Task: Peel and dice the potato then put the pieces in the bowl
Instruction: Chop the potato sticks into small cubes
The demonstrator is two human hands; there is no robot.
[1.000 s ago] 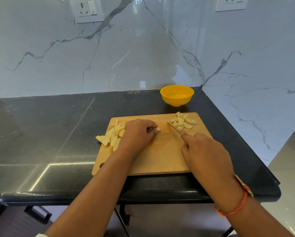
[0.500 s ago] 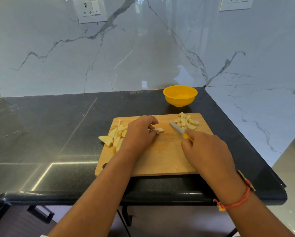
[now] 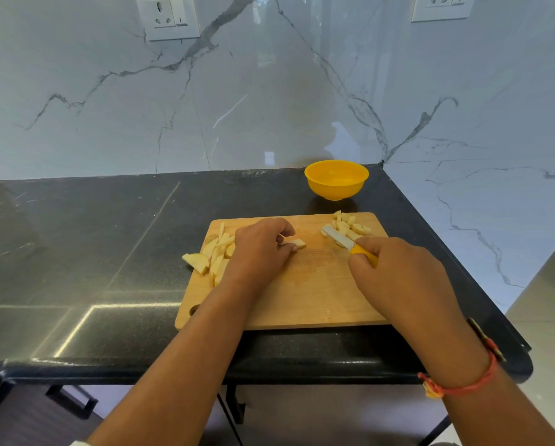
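On the cutting board (image 3: pixel 302 294) the left grip (image 3: pixel 260 249) pinches a potato strip (image 3: pixel 297 243), while the right grip (image 3: pixel 395 272) curls round a knife (image 3: pixel 339 237) at the diced pile (image 3: pixel 353 225), near the bowl (image 3: pixel 335 185).

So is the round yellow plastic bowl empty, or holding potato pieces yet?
Empty: the yellow plastic bowl shows only bare interior; the diced potato pieces lie on the wooden cutting board.
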